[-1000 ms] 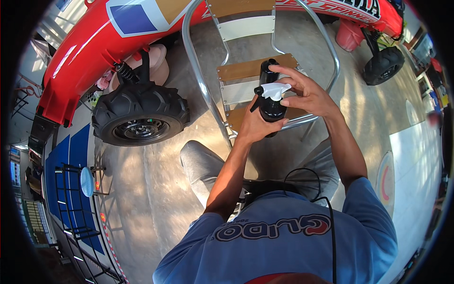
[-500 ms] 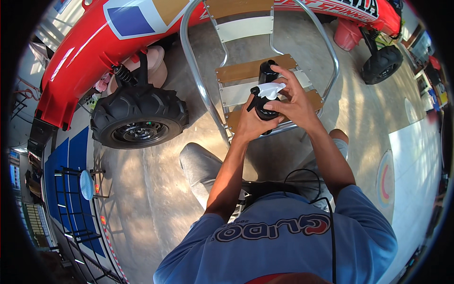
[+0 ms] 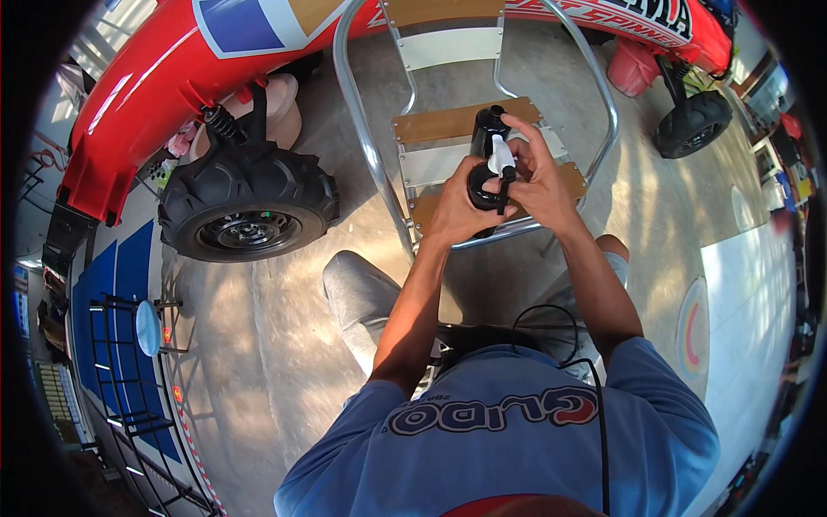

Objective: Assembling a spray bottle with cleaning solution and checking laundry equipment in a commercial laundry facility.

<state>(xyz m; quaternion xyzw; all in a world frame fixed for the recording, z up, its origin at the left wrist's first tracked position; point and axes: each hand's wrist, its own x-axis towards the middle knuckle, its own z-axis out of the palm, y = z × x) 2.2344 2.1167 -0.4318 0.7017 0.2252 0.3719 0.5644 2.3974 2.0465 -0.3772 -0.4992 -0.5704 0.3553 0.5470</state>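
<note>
My left hand is wrapped round the body of a black spray bottle above the chair seat. Around its white and black trigger head are the fingers of my right hand, thumb close to the black nozzle part, which points back toward me. The right index finger reaches forward beside a second black bottle, which is upright just beyond the first on the slatted seat. My fingers partly hide both bottles, and I cannot tell whether the index finger touches the second one.
The metal-framed chair has curved armrests on either side of my hands. A large red vehicle stretches across the back, with a knobbly black tyre at left. A pink bucket stands far right. A thin black cable loops by my lap.
The trigger head has turned: its nozzle pointed left and now points toward me. My right hand has turned with it, while the left still grips the bottle.
</note>
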